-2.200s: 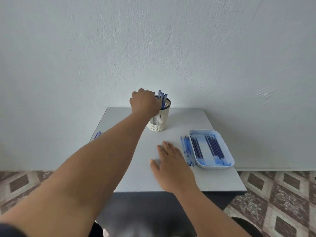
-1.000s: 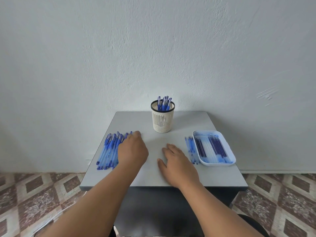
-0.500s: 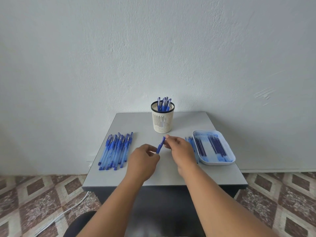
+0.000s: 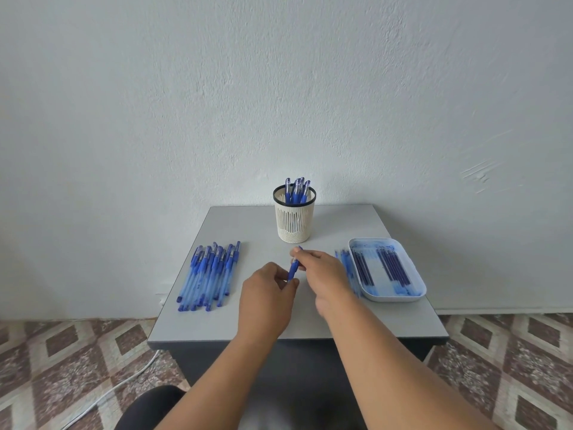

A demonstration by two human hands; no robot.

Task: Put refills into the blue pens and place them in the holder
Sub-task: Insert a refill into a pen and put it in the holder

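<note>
two hands, left hand (image 4: pixel 266 296) and right hand (image 4: pixel 322 271), pinch one pen (image 4: pixel 293 268); pulled apart carelessly, parts may roll off the worktop (image 4: pixel 248 225) toward 6 o'clock.

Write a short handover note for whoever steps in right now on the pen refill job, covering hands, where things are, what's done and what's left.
Left hand and right hand both pinch one blue pen above the table, in front of the holder.
Unfilled pens lie in a row on the left.
Refills lie in the tray on the right, with a few more pieces beside it.
Done: several pens stand in the holder.
Left: finish the held pen, put it in the holder, then do the row.
</note>
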